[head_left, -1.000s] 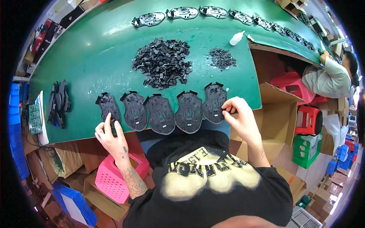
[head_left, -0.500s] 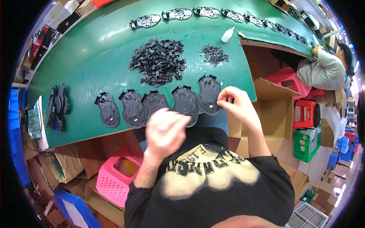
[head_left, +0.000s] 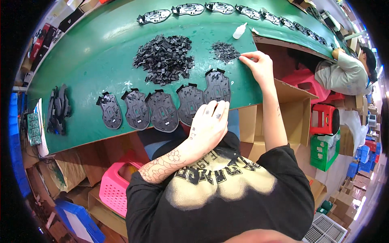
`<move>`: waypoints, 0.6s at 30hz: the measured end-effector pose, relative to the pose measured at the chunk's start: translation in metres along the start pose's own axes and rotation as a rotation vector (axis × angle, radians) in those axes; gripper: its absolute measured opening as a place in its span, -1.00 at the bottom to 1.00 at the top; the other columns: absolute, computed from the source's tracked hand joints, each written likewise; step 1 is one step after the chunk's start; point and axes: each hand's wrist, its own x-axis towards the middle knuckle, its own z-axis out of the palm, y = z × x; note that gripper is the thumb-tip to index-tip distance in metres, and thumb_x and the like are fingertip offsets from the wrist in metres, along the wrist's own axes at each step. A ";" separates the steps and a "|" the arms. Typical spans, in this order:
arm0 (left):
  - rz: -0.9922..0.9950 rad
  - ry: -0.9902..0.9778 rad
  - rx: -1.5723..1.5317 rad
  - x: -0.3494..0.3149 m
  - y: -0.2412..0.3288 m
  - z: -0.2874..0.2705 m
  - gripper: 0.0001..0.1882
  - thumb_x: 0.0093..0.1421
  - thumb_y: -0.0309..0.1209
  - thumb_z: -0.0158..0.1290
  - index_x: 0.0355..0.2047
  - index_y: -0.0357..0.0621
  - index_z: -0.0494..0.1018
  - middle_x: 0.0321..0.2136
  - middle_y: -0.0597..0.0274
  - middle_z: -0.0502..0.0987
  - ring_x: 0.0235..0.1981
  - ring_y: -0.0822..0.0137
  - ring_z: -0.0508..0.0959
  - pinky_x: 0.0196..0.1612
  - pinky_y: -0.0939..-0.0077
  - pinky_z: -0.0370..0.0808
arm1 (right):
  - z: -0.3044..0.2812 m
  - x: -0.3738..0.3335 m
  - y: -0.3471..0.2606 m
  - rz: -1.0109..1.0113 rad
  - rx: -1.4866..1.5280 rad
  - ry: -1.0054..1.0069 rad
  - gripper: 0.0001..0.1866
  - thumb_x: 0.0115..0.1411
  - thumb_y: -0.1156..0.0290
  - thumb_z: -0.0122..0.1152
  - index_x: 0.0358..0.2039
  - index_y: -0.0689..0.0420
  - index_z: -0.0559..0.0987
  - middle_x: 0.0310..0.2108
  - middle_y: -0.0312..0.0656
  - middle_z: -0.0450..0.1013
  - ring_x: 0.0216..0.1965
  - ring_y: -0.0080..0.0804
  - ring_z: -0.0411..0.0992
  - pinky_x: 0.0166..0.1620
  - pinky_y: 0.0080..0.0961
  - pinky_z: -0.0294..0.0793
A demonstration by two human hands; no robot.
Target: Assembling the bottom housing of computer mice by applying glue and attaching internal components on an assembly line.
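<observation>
In the head view, the left hand (head_left: 208, 127) lies over the near end of the rightmost black shell (head_left: 217, 86), fingers slightly parted — whether it grips, I cannot tell. The right hand (head_left: 260, 68), fingertips close together, is just beside the small-parts pile (head_left: 225, 52) — anything pinched is indistinguishable. Left of the left hand, four more shells (head_left: 163, 110) line the surface (head_left: 91, 73).

Shells (head_left: 163, 108) on table (head_left: 87, 77), right parts pile (head_left: 225, 52) behind, bottle (head_left: 239, 32) beyond.
</observation>
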 end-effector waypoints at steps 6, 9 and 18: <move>-0.004 0.091 0.166 -0.002 0.006 0.016 -0.44 -0.13 -0.43 0.09 -0.05 -0.39 0.38 -0.13 0.09 0.37 -0.08 0.18 0.35 -0.02 0.31 0.31 | 0.008 -0.003 -0.001 -0.151 -0.038 0.013 -0.85 -0.04 0.39 0.31 -0.44 0.16 0.63 -0.48 -0.20 0.49 -0.52 -0.45 0.42 -0.38 -0.54 0.43; -0.008 0.039 0.151 0.003 0.005 0.011 -0.43 -0.16 -0.45 0.08 -0.05 -0.40 0.38 -0.15 0.11 0.37 -0.10 0.19 0.36 -0.03 0.31 0.32 | 0.005 -0.001 -0.010 -0.335 -0.007 0.046 -0.87 0.06 0.49 0.22 -0.35 0.19 0.58 -0.46 -0.19 0.50 -0.43 -0.46 0.49 -0.33 -0.57 0.45; 0.058 0.303 -0.306 -0.080 -0.010 -0.017 -0.53 -0.26 -0.57 0.12 -0.21 -0.19 0.54 -0.22 0.23 0.51 -0.47 0.40 0.54 -0.47 0.56 0.43 | 0.010 -0.100 -0.075 -0.272 0.355 -0.343 -0.89 -0.03 0.71 0.22 -0.42 0.31 0.58 -0.41 -0.19 0.53 -0.36 -0.48 0.49 -0.25 -0.61 0.46</move>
